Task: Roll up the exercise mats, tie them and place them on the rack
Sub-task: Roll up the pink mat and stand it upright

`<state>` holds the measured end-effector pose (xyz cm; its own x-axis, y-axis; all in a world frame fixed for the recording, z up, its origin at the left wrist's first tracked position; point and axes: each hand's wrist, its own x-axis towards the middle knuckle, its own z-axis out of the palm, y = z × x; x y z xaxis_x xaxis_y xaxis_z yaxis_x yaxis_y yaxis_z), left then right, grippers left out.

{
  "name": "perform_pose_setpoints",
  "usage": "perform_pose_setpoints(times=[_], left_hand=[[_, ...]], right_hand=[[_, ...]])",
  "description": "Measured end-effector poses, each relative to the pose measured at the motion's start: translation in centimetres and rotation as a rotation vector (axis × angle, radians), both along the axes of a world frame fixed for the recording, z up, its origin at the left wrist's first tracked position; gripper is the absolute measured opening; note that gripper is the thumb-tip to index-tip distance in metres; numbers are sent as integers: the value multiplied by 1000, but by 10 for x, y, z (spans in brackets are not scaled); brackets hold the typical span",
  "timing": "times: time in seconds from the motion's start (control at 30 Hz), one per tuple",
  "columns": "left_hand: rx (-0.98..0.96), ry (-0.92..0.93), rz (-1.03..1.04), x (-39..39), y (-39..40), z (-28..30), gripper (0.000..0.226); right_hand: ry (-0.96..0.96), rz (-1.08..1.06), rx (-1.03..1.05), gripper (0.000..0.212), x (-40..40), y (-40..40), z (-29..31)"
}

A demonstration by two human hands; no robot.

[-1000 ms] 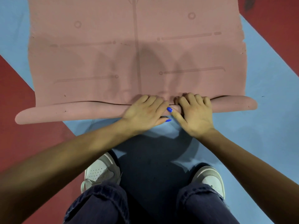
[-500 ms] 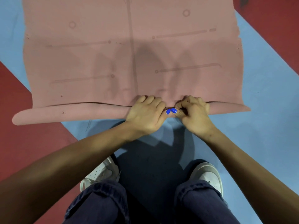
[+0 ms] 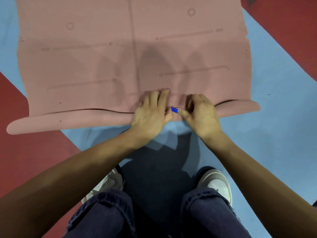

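A pink exercise mat (image 3: 120,57) lies flat on the floor and stretches away from me. Its near end is rolled into a thin tube (image 3: 68,120) running left to right. My left hand (image 3: 152,110) lies over the middle of the roll, fingers stretched forward onto the flat mat. My right hand (image 3: 200,112) sits just to its right, fingers curled over the roll and thumb tucked under its near side. The thumbs, with blue nails, nearly touch.
The floor is blue (image 3: 274,134) with red areas at the left (image 3: 25,160) and far right (image 3: 291,31). My white shoes (image 3: 217,182) and dark trousers (image 3: 106,217) are just behind the roll. No rack is in view.
My left fingers have stretched forward over the roll onto the flat mat, and both hands have shifted slightly forward with the roll.
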<state>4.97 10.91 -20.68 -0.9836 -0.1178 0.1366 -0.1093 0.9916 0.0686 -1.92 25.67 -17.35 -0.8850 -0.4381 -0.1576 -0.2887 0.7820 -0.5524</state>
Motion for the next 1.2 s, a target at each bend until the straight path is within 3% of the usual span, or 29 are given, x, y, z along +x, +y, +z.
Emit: perform_pose_setpoints(times=[0.1, 0.23, 0.3, 0.4, 0.63, 0.83, 0.9, 1.0, 1.1, 1.13, 1.2], left_hand=[[-59, -35, -36, -7, -6, 1, 56], [-65, -278, -44, -13, -8, 9, 69], [2, -364, -29, -15, -8, 10, 72], [65, -417, 3, -18, -10, 15, 75], [110, -477, 5, -22, -11, 18, 76], [170, -518, 13, -26, -15, 19, 79], [187, -515, -10, -27, -17, 20, 81], [224, -536, 10, -30, -18, 21, 95], [244, -554, 72, -31, -17, 20, 106], [247, -554, 78, -31, -17, 20, 107], [251, -549, 78, -31, -17, 21, 108]], right_hand=[[176, 128, -5, 40, 0, -1, -1], [557, 136, 242, 21, 12, 19, -10], [619, 129, 279, 17, 21, 35, -15], [669, 186, 354, 29, 25, 53, -19], [270, 332, 218, 40, -18, 51, 3], [-444, 159, 209, 18, -55, 27, 29], [-561, 34, 194, 20, -60, 21, 30], [-584, -88, 240, 32, -61, 19, 28], [-377, -89, 304, 34, -50, 24, 27], [-265, -78, 365, 41, -48, 27, 27], [-158, -50, 680, 75, -49, 27, 29]])
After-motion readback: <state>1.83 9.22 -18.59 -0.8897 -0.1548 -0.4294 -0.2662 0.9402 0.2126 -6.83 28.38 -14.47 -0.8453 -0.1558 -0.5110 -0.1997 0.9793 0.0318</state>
